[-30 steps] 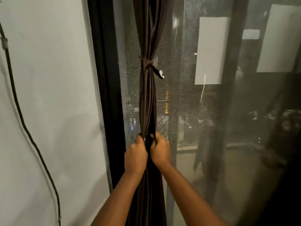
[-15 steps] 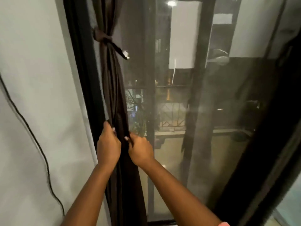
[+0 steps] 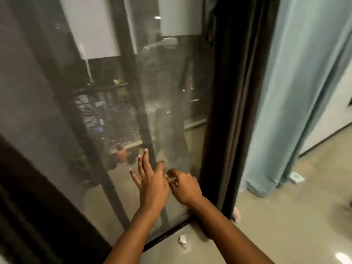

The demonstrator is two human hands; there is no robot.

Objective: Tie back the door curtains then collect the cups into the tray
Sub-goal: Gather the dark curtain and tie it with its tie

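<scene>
The fingers (image 3: 143, 164) of the left hand (image 3: 152, 184) are spread wide and grip nothing, stretched out in front of the glass door (image 3: 118, 115). Beside them, almost touching, the right hand (image 3: 185, 187) has its fingers (image 3: 172, 173) loosely curled, also around nothing as far as the blur allows. Half a second ago both hands were closed on the dark curtain at the left side of the door, below its knotted tie; they have now let go, and the view has swung right. That curtain now shows only as a dark band (image 3: 28, 197) at the lower left edge.

On the right, a second dark curtain (image 3: 226, 111) hangs straight against the door frame, seemingly untied, with a pale blue-green curtain (image 3: 297, 103) just beyond it. The left side looks finished, and the hands appear to be heading for the right-hand curtain next. No cups or tray are in view, so that part probably waits. Scraps of white paper (image 3: 182, 240) lie on the floor (image 3: 285, 225) by the door track.
</scene>
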